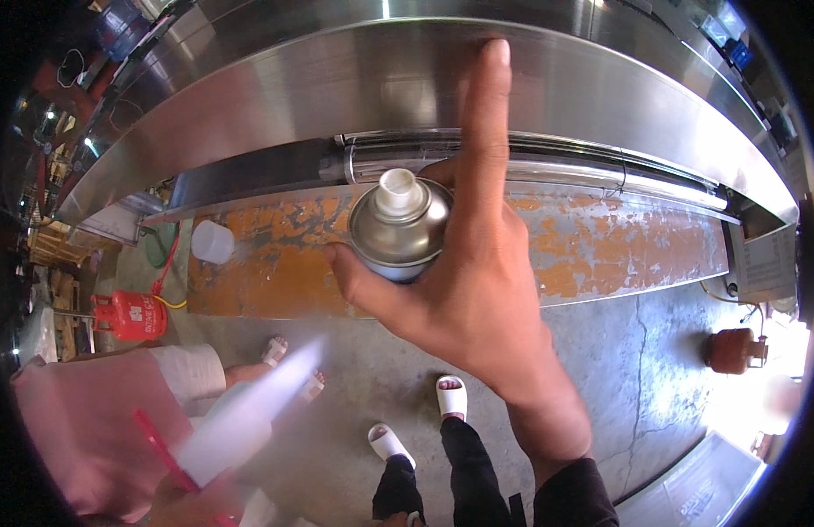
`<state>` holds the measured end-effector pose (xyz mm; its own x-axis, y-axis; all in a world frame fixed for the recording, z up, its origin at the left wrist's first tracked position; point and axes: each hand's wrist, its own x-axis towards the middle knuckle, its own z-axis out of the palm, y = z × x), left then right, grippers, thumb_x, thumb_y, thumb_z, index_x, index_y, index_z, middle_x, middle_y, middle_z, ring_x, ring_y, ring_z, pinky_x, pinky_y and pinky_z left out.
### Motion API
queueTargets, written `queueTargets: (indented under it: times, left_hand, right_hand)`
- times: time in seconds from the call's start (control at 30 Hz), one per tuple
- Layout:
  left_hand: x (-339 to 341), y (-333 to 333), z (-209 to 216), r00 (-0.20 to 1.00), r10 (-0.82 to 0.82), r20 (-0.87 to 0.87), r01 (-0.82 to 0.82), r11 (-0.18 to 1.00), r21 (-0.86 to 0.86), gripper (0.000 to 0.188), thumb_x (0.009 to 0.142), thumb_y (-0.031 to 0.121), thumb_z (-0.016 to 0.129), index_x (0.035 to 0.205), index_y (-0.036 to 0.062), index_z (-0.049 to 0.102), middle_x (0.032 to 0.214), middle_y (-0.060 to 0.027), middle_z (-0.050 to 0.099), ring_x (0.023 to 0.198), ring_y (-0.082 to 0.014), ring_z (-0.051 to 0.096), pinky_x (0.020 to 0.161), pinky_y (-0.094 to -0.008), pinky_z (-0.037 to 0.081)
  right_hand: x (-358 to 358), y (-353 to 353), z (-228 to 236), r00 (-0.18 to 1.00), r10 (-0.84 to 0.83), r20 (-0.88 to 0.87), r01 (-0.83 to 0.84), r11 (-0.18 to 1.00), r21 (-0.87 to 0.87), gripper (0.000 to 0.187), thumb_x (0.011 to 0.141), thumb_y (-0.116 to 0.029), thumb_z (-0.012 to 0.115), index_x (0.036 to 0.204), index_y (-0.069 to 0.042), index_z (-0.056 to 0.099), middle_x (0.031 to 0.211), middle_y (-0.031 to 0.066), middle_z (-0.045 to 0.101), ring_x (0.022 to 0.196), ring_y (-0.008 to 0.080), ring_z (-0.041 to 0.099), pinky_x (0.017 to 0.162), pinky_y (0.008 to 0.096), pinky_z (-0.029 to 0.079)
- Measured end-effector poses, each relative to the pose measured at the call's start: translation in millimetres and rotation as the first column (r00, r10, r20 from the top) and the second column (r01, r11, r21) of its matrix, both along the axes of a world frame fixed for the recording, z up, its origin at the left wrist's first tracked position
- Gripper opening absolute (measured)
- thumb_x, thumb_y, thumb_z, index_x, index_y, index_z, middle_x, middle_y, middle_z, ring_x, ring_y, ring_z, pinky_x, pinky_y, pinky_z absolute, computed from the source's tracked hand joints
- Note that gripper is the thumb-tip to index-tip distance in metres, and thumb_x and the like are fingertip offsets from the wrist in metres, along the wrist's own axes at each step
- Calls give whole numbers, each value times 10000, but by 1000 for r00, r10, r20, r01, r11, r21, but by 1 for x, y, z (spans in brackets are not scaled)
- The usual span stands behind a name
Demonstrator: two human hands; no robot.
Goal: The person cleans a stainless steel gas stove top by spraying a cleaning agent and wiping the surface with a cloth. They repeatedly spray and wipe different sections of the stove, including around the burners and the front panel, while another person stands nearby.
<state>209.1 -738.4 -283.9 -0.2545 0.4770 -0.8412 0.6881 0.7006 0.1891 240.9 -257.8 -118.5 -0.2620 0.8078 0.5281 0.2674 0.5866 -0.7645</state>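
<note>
In front of the steel edge, my right hand (pixel 482 290) grips a spray can (pixel 396 235) with a silvery domed top and a pale nozzle. My thumb shows on the can's left, while a finger curls behind it. The index finger is stretched out toward the steel panel (pixel 407 88), and whether it touches is hard to tell. Most of the can's body is hidden by my hand. At the bottom edge, a sliver of my left hand (pixel 396 520) shows near a small white thing; its fingers are mostly cut off.
Below the panel runs a shelf (pixel 284 272) with worn orange paint, a white tub (pixel 213 241) on its left end. Red gas cylinders (pixel 135 316) stand at both sides. At lower left, another person (pixel 91 430) holds a blurred white sheet (pixel 249 413) and something pink.
</note>
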Motion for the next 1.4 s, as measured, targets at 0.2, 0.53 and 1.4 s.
queueTargets:
  times: [0.2,0.53,1.4]
  left_hand:
    - [0,8,-2,997,36,67,-39,998,39,412,1007,462,571,1029,64,678,1027,-246,710,927,-469,682,818,-562,521]
    - [9,-24,-20,994,107,-14,-103,978,184,403,1010,439,574,1027,47,665,1015,-253,702,917,-478,673,811,-567,514]
    - [-61,66,25,995,28,93,-66,895,441,658,992,596,531,1213,-4,686,1191,-278,699,1143,-464,653,975,-517,503]
  right_hand:
    - [6,-5,3,985,47,164,-41,998,-42,1179,757,-208,834,1660,-126,81,1178,257,544,896,452,668,767,519,582]
    - [37,-39,-51,952,168,-254,-215,962,-169,1175,706,-114,931,1618,-27,195,1234,199,627,1122,282,676,993,390,539]
    - [153,-210,39,997,-72,-28,45,840,-540,776,828,-300,873,1385,35,448,1311,253,590,1191,315,610,1020,422,489]
